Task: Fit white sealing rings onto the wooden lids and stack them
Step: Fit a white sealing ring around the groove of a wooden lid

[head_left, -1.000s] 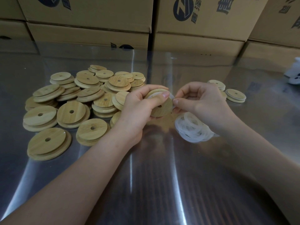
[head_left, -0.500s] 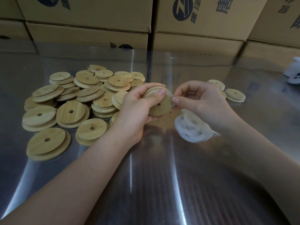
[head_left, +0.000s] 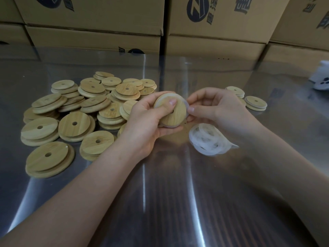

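Observation:
My left hand [head_left: 144, 120] grips a round wooden lid [head_left: 175, 113] with a small centre hole, thumb pressed on its face. A white sealing ring [head_left: 187, 107] shows along the lid's right and lower rim. My right hand [head_left: 217, 109] pinches that ring at the lid's right edge. Below the right hand lies a heap of loose white rings [head_left: 208, 141] on the metal table. A large pile of wooden lids [head_left: 80, 111] spreads to the left. Two short stacks of lids, one [head_left: 235, 91] and another [head_left: 255, 103], sit behind the right hand.
The shiny steel table [head_left: 160, 202] reflects light in front of me. Cardboard boxes [head_left: 213, 24] form a wall along the far edge. A white object [head_left: 320, 79] with dark spots rests at the far right.
The lid has turned in my left hand so that its flat face shows more. My right fingers have shifted along the rim with the ring.

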### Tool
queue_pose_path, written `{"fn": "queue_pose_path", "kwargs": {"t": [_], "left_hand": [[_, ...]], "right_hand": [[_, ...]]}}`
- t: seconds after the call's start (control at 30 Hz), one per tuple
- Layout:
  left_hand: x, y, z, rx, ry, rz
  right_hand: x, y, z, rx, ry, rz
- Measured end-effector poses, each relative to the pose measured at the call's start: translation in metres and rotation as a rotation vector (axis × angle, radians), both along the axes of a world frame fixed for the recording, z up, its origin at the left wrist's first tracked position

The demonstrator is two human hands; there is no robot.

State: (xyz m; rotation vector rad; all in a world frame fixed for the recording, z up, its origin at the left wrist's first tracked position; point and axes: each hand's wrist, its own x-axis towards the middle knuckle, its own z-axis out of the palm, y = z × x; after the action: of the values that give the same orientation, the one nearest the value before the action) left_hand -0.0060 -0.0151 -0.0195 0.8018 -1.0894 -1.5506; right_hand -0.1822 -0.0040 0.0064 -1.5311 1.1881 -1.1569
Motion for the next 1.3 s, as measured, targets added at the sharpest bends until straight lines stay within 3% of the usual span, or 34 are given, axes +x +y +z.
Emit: {"fn": "queue_pose_path", "kwargs": {"t": [0.83, 1.3], "left_hand": [[-0.0059, 0.0036, 0.0015, 0.055, -0.017, 0.038], [-0.0042, 0.0002, -0.0013, -0.007, -0.049, -0.021]], "right_hand": [[0.0032, -0.0034, 0.001, 0.325, -0.35, -0.017], [-0.001, -0.0052, -0.0008, 0.284, -0.31, -0.056]]}}
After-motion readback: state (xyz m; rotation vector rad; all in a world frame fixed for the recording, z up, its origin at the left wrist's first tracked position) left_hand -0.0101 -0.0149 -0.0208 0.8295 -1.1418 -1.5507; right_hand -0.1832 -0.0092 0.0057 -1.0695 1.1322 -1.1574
